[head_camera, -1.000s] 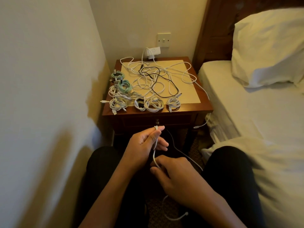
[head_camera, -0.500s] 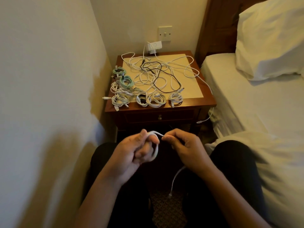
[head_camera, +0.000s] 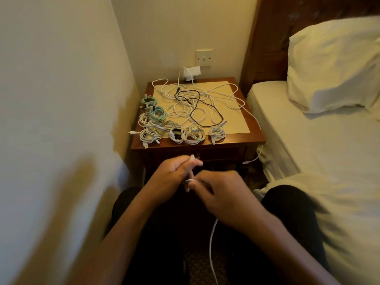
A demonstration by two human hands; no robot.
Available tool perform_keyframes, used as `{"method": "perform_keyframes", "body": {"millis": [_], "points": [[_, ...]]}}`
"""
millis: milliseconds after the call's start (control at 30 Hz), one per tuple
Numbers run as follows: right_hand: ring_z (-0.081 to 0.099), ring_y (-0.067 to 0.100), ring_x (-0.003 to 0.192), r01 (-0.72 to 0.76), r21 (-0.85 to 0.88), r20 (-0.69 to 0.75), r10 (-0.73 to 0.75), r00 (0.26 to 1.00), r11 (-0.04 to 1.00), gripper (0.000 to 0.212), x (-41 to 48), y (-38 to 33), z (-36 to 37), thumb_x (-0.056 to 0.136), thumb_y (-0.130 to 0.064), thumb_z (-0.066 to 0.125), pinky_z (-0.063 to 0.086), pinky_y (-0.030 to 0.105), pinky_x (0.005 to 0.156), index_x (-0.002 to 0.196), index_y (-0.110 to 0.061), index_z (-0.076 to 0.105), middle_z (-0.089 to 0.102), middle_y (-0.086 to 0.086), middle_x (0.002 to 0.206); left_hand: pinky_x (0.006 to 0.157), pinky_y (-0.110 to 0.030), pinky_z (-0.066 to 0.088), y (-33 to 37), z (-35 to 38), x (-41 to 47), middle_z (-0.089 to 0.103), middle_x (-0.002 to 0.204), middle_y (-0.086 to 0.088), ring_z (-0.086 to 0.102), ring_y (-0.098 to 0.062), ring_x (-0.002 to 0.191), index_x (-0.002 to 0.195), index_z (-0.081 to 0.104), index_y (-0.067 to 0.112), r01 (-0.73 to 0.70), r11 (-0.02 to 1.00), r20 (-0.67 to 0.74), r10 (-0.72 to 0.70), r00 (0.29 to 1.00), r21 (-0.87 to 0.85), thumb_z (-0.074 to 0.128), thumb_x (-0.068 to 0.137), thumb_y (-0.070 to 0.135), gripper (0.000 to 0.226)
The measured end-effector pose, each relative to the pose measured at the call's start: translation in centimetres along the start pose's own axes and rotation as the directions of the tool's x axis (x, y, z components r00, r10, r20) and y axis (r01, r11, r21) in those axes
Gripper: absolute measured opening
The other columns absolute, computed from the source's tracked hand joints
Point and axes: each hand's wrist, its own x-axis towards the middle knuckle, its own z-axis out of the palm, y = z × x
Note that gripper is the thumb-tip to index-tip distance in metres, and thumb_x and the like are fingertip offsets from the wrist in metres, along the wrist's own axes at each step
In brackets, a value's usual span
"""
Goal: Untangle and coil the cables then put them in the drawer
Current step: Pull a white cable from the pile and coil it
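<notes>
Left hand (head_camera: pixel 174 173) curls round a white cable (head_camera: pixel 211 239), one end poking up. Right hand (head_camera: pixel 224 194) pinches the same cable, whose tail hangs between the knees, before the nightstand (head_camera: pixel 255 138).

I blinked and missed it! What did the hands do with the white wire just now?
The right hand swung up to meet the left hand, then dipped just below it, looping the white cable round the left fingers. Both hands kept hold. The tangle and coiled bundles on the nightstand stayed put, drawer shut.
</notes>
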Motion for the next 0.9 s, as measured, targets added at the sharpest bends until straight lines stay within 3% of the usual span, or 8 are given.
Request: {"method": "perform_keyframes", "body": {"millis": [167, 267, 367, 433, 567, 700, 800, 900], "points": [[0.064, -0.001, 0.081, 0.045, 0.084, -0.065, -0.04, 0.997, 0.995, 0.007, 3.0, 3.2, -4.0, 0.095, -0.036, 0.071, 0.045, 0.015, 0.068, 0.097, -0.034, 0.077, 0.071, -0.017, 0.084, 0.061, -0.035, 0.034, -1.7, -1.2, -3.6, 0.043, 0.058, -0.006, 0.039, -0.024, 0.054, 0.106, 0.071, 0.007, 0.109, 0.971, 0.257, -0.053, 0.965, -0.212, 0.037, 0.108, 0.042, 0.049], [0.067, 0.009, 0.085, 0.05, 0.153, -0.048, -0.043, 0.998, 0.987, 0.011, 4.1, 6.8, -3.9, 0.098, -0.035, 0.066, 0.053, 0.035, 0.077, 0.099, -0.036, 0.077, 0.074, -0.012, 0.091, 0.058, -0.046, 0.013, -1.9, -4.0, -5.1, 0.027, 0.053, -0.004, 0.023, -0.019, 0.048, 0.097, 0.066, -0.003, 0.13, 0.884, 0.288, 0.005, 0.958, -0.45, 0.043, 0.106, 0.033, 0.044], [0.066, 0.013, 0.083, -0.005, 0.126, -0.054, 0.012, 0.998, 0.992, 0.017, 4.5, 10.3, -3.8, 0.102, -0.036, 0.06, 0.054, 0.045, 0.076, 0.1, -0.041, 0.075, 0.074, -0.009, 0.092, 0.055, -0.039, 0.01, -1.5, -6.5, -6.0, 0.023, 0.052, 0.002, 0.017, -0.012, 0.045, 0.088, 0.066, 0.003, 0.065, 0.802, 0.151, 0.032, 0.988, -0.594, 0.064, 0.097, 0.041, 0.038], [0.067, 0.018, 0.08, -0.071, 0.085, -0.043, 0.075, 0.996, 0.994, 0.02, 4.5, 12.4, -3.8, 0.104, -0.036, 0.055, 0.055, 0.05, 0.077, 0.101, -0.045, 0.073, 0.074, -0.008, 0.093, 0.049, -0.033, 0.019, -1.8, -7.9, -6.0, 0.021, 0.053, 0.002, 0.017, -0.012, 0.046, 0.087, 0.064, 0.006, -0.014, 0.682, 0.036, 0.058, 0.998, -0.731, 0.069, 0.095, 0.04, 0.035], [0.059, 0.018, 0.06, -0.138, 0.03, -0.052, 0.14, 0.989, 0.99, 0.023, 4.3, 14.4, -2.7, 0.107, -0.034, 0.049, 0.051, 0.042, 0.06, 0.1, -0.043, 0.069, 0.068, 0.0, 0.077, 0.052, -0.025, 0.038, -1.4, -8.8, -4.1, 0.029, 0.055, 0.003, 0.028, -0.01, 0.046, 0.092, 0.059, 0.006, -0.126, 0.272, -0.11, 0.072, 0.991, -0.954, 0.036, 0.114, 0.027, 0.038], [0.057, 0.005, 0.057, -0.185, -0.03, -0.127, 0.18, 0.975, 0.982, 0.024, 3.9, 14.8, -1.3, 0.109, -0.03, 0.047, 0.044, 0.021, 0.052, 0.097, -0.034, 0.067, 0.063, -0.003, 0.07, 0.044, -0.02, 0.031, 2.1, -5.9, -3.5, 0.022, 0.051, 0.007, 0.021, -0.007, 0.041, 0.078, 0.06, 0.012, -0.214, 0.356, -0.267, -0.106, 0.958, -0.91, 0.037, 0.109, 0.024, 0.04], [0.064, 0.017, 0.075, -0.379, -0.036, -0.289, 0.353, 0.89, 0.925, 0.031, 5.0, 16.5, -1.7, 0.109, -0.029, 0.044, 0.05, 0.037, 0.069, 0.088, -0.031, 0.065, 0.07, -0.001, 0.082, 0.049, -0.027, 0.014, 3.8, -1.8, -4.4, 0.018, 0.053, 0.007, 0.011, -0.009, 0.047, 0.075, 0.066, 0.01, -0.01, 0.531, -0.072, -0.098, 0.993, -0.847, 0.045, 0.102, 0.025, 0.037], [0.062, 0.013, 0.08, -0.501, 0.099, -0.303, 0.506, 0.808, 0.86, 0.036, 6.0, 17.2, -2.2, 0.109, -0.029, 0.043, 0.046, 0.035, 0.075, 0.083, -0.027, 0.067, 0.071, 0.001, 0.092, 0.054, -0.031, 0.014, 3.1, 1.1, -5.3, 0.024, 0.052, 0.006, 0.019, -0.008, 0.044, 0.085, 0.066, 0.009, 0.154, 0.675, 0.191, -0.02, 0.981, -0.722, 0.052, 0.101, 0.031, 0.031]]}}
